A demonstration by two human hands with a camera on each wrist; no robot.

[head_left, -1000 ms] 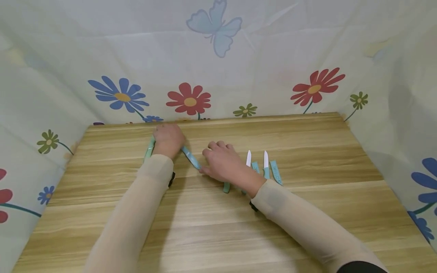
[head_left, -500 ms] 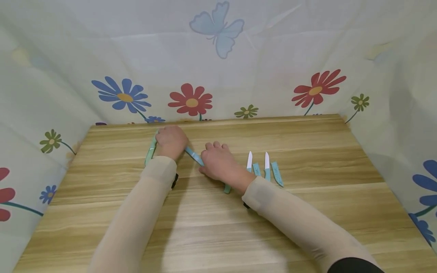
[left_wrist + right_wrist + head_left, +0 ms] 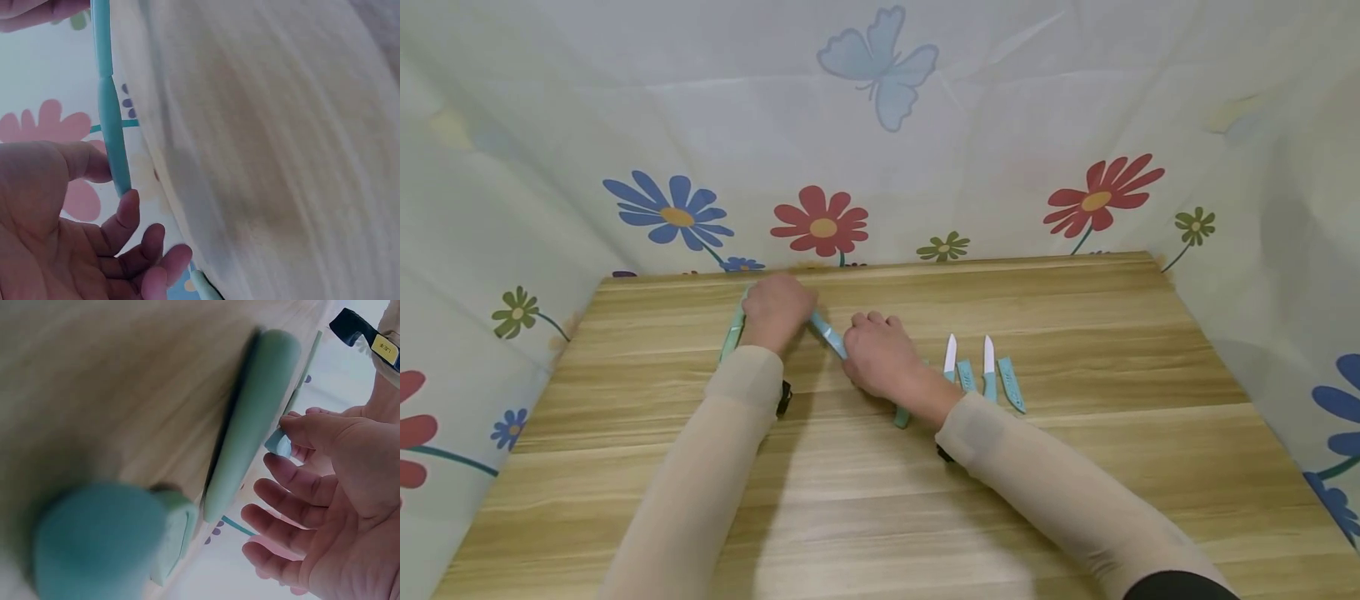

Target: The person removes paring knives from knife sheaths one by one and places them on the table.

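Observation:
A light-blue sheathed knife (image 3: pixel 827 332) slants between my two hands, close over the table. My left hand (image 3: pixel 778 310) pinches its far-left end between thumb and fingertip, the other fingers loosely bent, as the left wrist view shows. At the opposite end, my right hand (image 3: pixel 882 354) pinches the blue piece (image 3: pixel 278 444) with thumb and index finger, its other fingers spread. A green knife (image 3: pixel 730 340) lies beside my left hand, its upper part hidden by the hand. Under my right wrist a green handle (image 3: pixel 902 417) shows; most of that item is covered.
Right of my right hand lie two white-bladed knives, one (image 3: pixel 950 357) nearer and one (image 3: pixel 988 367) farther, each with a blue sheath alongside, [the near sheath (image 3: pixel 966 377) and the far sheath (image 3: pixel 1011 385)]. A flowered curtain (image 3: pixel 1000 150) surrounds the wooden table (image 3: pixel 865 500).
My right hand has shifted slightly left and its fingers have closed on the near end of the blue knife. My left hand keeps its hold at nearly the same place.

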